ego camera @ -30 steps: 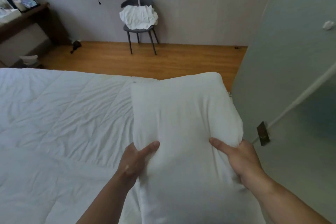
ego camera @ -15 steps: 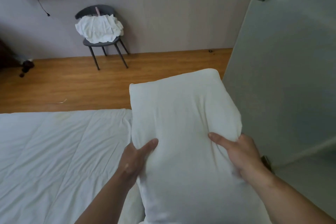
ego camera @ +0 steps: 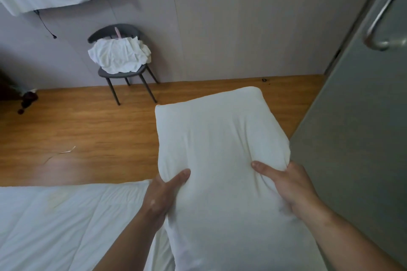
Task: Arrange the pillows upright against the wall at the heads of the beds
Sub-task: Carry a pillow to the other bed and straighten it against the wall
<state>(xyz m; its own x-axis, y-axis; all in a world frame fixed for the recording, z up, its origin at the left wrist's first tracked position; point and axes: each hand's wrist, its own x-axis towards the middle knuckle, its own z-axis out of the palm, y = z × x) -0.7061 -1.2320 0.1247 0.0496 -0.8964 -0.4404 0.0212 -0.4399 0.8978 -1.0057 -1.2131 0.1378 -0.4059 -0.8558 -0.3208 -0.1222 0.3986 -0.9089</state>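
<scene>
Over the floor beside the bed [ego camera: 55, 222], pillow [ego camera: 220, 160] now sits higher vs 0.5 s ago — left hand [ego camera: 160, 198] & right hand [ego camera: 290, 187] still gripping its sides, thumbs pressed into fabric.

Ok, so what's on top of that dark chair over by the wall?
A crumpled heap of white linen sits on the dark chair, covering most of the seat. Something pink pokes up behind it. Anything beneath the heap is hidden.

White pillow [ego camera: 220, 149] gripped by left hand [ego camera: 160, 198] and right hand [ego camera: 290, 187], above bed [ego camera: 66, 226]
</scene>
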